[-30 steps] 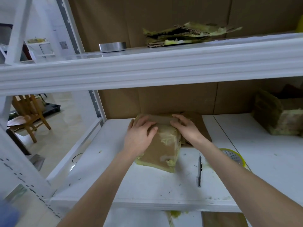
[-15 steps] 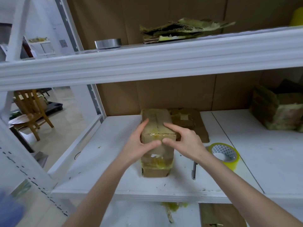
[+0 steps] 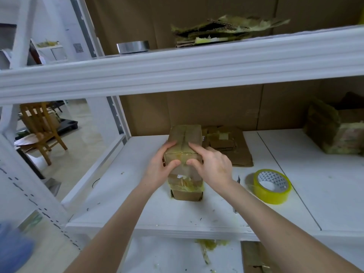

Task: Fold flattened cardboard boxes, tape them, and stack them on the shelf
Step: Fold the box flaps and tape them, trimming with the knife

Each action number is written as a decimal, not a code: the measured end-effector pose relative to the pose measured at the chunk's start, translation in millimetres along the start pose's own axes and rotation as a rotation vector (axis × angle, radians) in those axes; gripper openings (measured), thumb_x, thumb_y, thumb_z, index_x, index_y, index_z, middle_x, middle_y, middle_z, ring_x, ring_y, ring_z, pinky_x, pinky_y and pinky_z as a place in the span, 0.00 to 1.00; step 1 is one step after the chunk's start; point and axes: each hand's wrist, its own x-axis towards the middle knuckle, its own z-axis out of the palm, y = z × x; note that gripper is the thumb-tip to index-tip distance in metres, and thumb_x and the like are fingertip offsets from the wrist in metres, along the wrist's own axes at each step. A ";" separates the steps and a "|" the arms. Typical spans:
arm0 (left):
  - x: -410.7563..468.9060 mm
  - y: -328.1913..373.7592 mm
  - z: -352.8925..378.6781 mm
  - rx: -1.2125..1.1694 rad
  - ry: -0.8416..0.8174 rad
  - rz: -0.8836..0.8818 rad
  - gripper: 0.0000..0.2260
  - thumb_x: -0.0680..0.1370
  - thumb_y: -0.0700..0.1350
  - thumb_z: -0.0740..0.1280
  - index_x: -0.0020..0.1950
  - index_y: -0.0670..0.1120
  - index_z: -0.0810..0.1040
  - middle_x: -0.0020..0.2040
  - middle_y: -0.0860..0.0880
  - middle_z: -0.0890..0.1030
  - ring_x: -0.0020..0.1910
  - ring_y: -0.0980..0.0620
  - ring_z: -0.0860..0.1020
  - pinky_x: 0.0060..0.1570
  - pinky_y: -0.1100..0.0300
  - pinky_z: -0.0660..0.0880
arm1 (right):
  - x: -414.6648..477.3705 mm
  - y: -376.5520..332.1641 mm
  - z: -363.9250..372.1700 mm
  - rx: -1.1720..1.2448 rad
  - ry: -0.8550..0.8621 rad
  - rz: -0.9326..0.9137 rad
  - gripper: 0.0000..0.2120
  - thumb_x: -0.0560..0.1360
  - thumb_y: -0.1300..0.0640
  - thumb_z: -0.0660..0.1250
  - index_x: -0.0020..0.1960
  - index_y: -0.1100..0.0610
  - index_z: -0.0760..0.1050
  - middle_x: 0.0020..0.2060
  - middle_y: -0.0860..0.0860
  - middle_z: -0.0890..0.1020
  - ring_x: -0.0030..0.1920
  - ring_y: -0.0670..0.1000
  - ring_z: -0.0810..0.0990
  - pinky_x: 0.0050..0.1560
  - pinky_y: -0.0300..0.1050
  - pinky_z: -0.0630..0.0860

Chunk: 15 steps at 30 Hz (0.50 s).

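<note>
A small folded cardboard box [image 3: 185,136], brown with old yellowish tape, stands upright on the white shelf [image 3: 197,217]. My left hand [image 3: 160,170] grips its upper left edge, thumb on the front face and fingers on top. My right hand [image 3: 212,166] grips the upper right edge the same way. A seam runs along the box top between my fingers. Just behind and to the right lies flattened cardboard [image 3: 230,146]. A roll of yellow tape [image 3: 272,186] sits on the shelf to the right of my right wrist.
A thin metal cutter [image 3: 238,181] lies partly hidden by my right forearm. A worn taped box [image 3: 334,133] stands at the far right. The upper shelf holds torn cardboard [image 3: 226,29] and a silver tape roll [image 3: 133,46]. A wooden chair [image 3: 41,127] stands left, beyond the rack.
The box went from tilted flat under my palms to standing upright. Both hands shifted to grip its top edge, and the tape roll came fully into view.
</note>
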 end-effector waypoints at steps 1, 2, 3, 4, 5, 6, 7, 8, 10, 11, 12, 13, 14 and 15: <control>-0.3 0.6 1.6 0.079 0.021 0.002 0.22 0.76 0.41 0.69 0.69 0.50 0.69 0.67 0.48 0.71 0.65 0.50 0.72 0.64 0.63 0.69 | -1.4 1.6 0.8 0.000 0.003 0.000 0.26 0.75 0.37 0.63 0.72 0.37 0.64 0.55 0.50 0.80 0.54 0.55 0.79 0.47 0.46 0.75; 0.1 2.0 3.1 0.181 0.047 0.017 0.23 0.76 0.43 0.70 0.70 0.49 0.69 0.71 0.48 0.68 0.68 0.50 0.69 0.66 0.61 0.66 | -1.0 3.1 0.3 -0.002 -0.001 0.004 0.26 0.75 0.37 0.62 0.72 0.37 0.64 0.55 0.50 0.80 0.54 0.55 0.79 0.47 0.46 0.75; 1.5 4.8 4.3 0.295 0.068 0.057 0.23 0.76 0.45 0.70 0.70 0.48 0.70 0.74 0.49 0.64 0.70 0.51 0.66 0.68 0.58 0.64 | 1.0 4.4 -1.2 -0.001 -0.008 0.009 0.25 0.75 0.37 0.62 0.72 0.36 0.64 0.55 0.49 0.80 0.55 0.55 0.79 0.47 0.46 0.75; 3.0 8.3 5.8 0.401 0.073 0.117 0.24 0.76 0.47 0.69 0.71 0.49 0.69 0.76 0.49 0.62 0.72 0.51 0.63 0.69 0.56 0.63 | 4.2 5.0 -2.8 0.002 -0.015 0.015 0.25 0.75 0.37 0.62 0.72 0.36 0.64 0.56 0.49 0.80 0.55 0.55 0.79 0.47 0.47 0.75; 3.8 11.3 7.7 0.481 0.063 0.172 0.25 0.76 0.48 0.69 0.72 0.49 0.69 0.76 0.50 0.62 0.74 0.51 0.60 0.70 0.55 0.61 | 7.0 4.8 -4.1 0.003 -0.017 0.017 0.25 0.76 0.38 0.63 0.71 0.36 0.64 0.57 0.49 0.80 0.56 0.56 0.79 0.47 0.47 0.75; 4.8 13.8 9.4 0.521 0.052 0.202 0.25 0.77 0.47 0.69 0.73 0.48 0.68 0.75 0.49 0.63 0.75 0.50 0.59 0.71 0.55 0.60 | 8.9 4.0 -4.9 0.003 -0.012 0.016 0.24 0.76 0.39 0.63 0.71 0.37 0.65 0.57 0.49 0.80 0.56 0.55 0.79 0.47 0.47 0.75; 5.2 14.9 11.0 0.532 0.049 0.204 0.25 0.76 0.46 0.69 0.73 0.47 0.68 0.74 0.48 0.65 0.75 0.49 0.59 0.71 0.56 0.59 | 9.2 2.8 -5.4 0.004 -0.007 0.013 0.24 0.76 0.40 0.64 0.71 0.38 0.65 0.57 0.49 0.80 0.56 0.55 0.78 0.48 0.48 0.75; 4.3 14.6 12.3 0.523 0.059 0.203 0.24 0.76 0.45 0.69 0.72 0.46 0.69 0.73 0.47 0.68 0.74 0.47 0.61 0.71 0.56 0.59 | 8.1 2.3 -5.1 0.010 -0.008 0.009 0.24 0.76 0.42 0.64 0.72 0.39 0.65 0.57 0.50 0.80 0.56 0.55 0.78 0.49 0.48 0.75; 1.0 11.2 15.0 0.511 0.089 0.220 0.23 0.74 0.42 0.71 0.69 0.44 0.72 0.70 0.45 0.72 0.71 0.44 0.66 0.70 0.54 0.61 | 3.6 4.5 -4.3 0.028 -0.042 0.000 0.25 0.77 0.44 0.65 0.72 0.39 0.64 0.57 0.51 0.80 0.57 0.55 0.78 0.52 0.48 0.75; -0.6 8.7 16.0 0.514 0.101 0.235 0.23 0.74 0.41 0.71 0.69 0.44 0.73 0.69 0.44 0.73 0.71 0.43 0.67 0.69 0.53 0.62 | 1.0 6.8 -4.9 0.045 -0.074 0.000 0.25 0.77 0.46 0.65 0.73 0.39 0.64 0.57 0.51 0.79 0.57 0.55 0.77 0.52 0.48 0.75; -1.9 6.7 16.3 0.519 0.111 0.251 0.23 0.73 0.40 0.72 0.68 0.44 0.74 0.68 0.44 0.74 0.70 0.43 0.68 0.69 0.52 0.63 | -0.7 9.5 -7.2 0.086 -0.105 0.007 0.25 0.77 0.46 0.65 0.73 0.39 0.63 0.56 0.50 0.80 0.56 0.55 0.78 0.52 0.48 0.75; -2.4 5.7 16.4 0.521 0.122 0.265 0.23 0.73 0.40 0.72 0.68 0.44 0.74 0.68 0.45 0.74 0.70 0.42 0.68 0.68 0.52 0.63 | -2.1 12.5 -11.0 0.156 -0.130 0.029 0.25 0.78 0.47 0.64 0.73 0.39 0.64 0.55 0.49 0.80 0.55 0.54 0.78 0.51 0.47 0.74; -2.6 5.4 16.5 0.518 0.136 0.278 0.22 0.73 0.39 0.72 0.67 0.44 0.75 0.67 0.45 0.75 0.69 0.42 0.68 0.68 0.52 0.63 | -3.3 16.0 -15.7 0.237 -0.136 0.060 0.24 0.78 0.47 0.64 0.72 0.40 0.65 0.53 0.48 0.81 0.54 0.53 0.79 0.50 0.46 0.74; -2.7 6.3 17.0 0.511 0.153 0.291 0.21 0.73 0.39 0.72 0.66 0.43 0.76 0.66 0.45 0.75 0.69 0.42 0.69 0.67 0.53 0.63 | -5.0 21.5 -19.9 0.298 -0.115 0.100 0.22 0.78 0.46 0.62 0.72 0.42 0.66 0.53 0.47 0.82 0.54 0.53 0.79 0.50 0.46 0.74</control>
